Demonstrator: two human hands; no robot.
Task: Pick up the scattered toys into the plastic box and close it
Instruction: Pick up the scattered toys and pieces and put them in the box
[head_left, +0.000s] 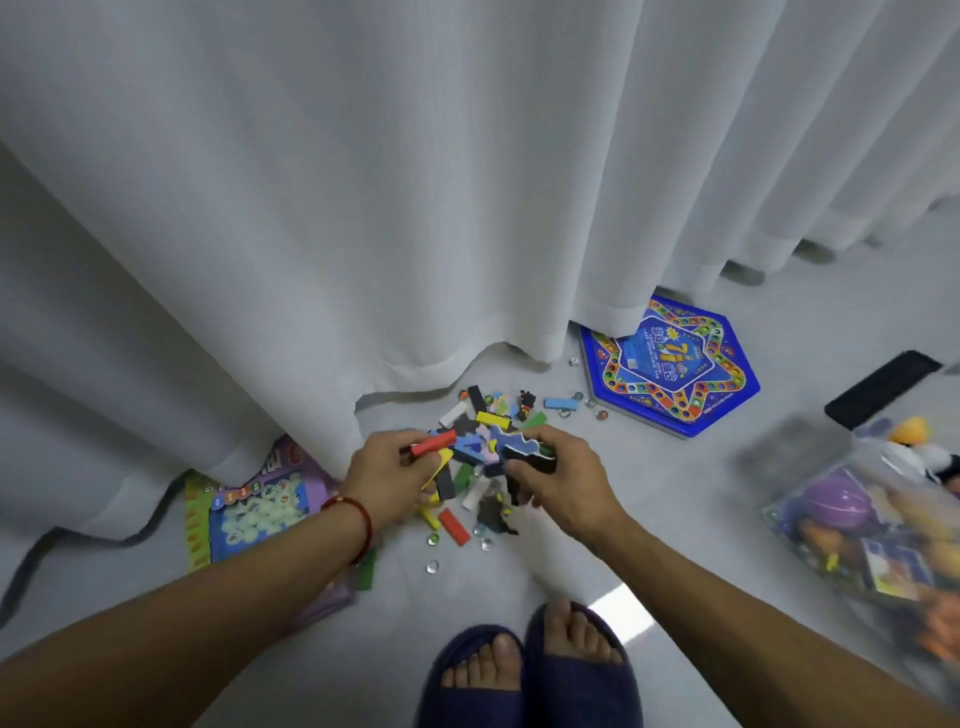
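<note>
Now both hands gather blocks: left hand (392, 475) grasps a red block (434, 443), right hand (563, 475) clutches dark pieces (530, 457); next, carry them right to the plastic box (810, 499).

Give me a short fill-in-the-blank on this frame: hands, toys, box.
1. The left hand grips a ____ block.
2. The hexagonal board has a ____ border.
3. The plastic box lies on the person's ____ side.
4. A red cord circles the ____ wrist.

Missing words: red; blue; right; left
</note>
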